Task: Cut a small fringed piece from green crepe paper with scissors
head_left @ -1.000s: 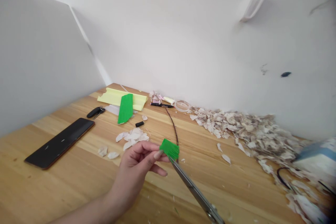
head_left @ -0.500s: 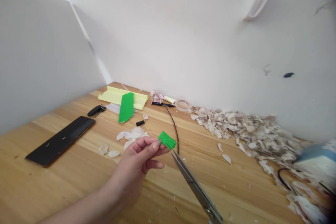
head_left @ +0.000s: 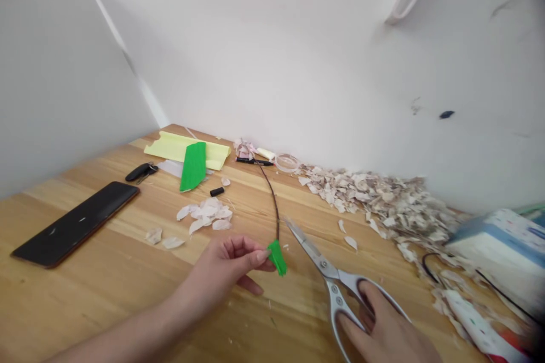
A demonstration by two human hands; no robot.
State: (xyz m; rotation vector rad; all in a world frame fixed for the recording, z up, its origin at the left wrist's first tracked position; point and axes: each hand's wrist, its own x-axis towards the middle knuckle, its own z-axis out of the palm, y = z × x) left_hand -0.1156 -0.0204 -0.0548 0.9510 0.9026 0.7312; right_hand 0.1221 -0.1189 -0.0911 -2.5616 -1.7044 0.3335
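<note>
Between thumb and fingers, my left hand (head_left: 238,264) pinches a small piece of green crepe paper (head_left: 278,258). At the lower right my right hand (head_left: 383,323) has its fingers through the handles of metal scissors (head_left: 323,266). The blades look nearly closed and point up and left, apart from the green piece. Behind the green piece runs a thin dark stem (head_left: 272,198), its near end by the paper. Pale petals (head_left: 208,215) lie in a small pile beyond my left hand. A larger green paper strip (head_left: 193,167) rests on yellow paper (head_left: 166,146) at the back.
At the left lie a black phone (head_left: 76,224) and a key fob (head_left: 138,172). A black cap (head_left: 217,191), a marker (head_left: 255,161) and a tape roll (head_left: 288,163) are farther back. Heaped dry petals (head_left: 383,198) line the wall, near a box (head_left: 502,244) and a power strip (head_left: 481,323).
The scissors have moved right, away from the green piece, and my right hand has come into view. My left hand has lowered and turned the piece downward. The camera view has shifted slightly.
</note>
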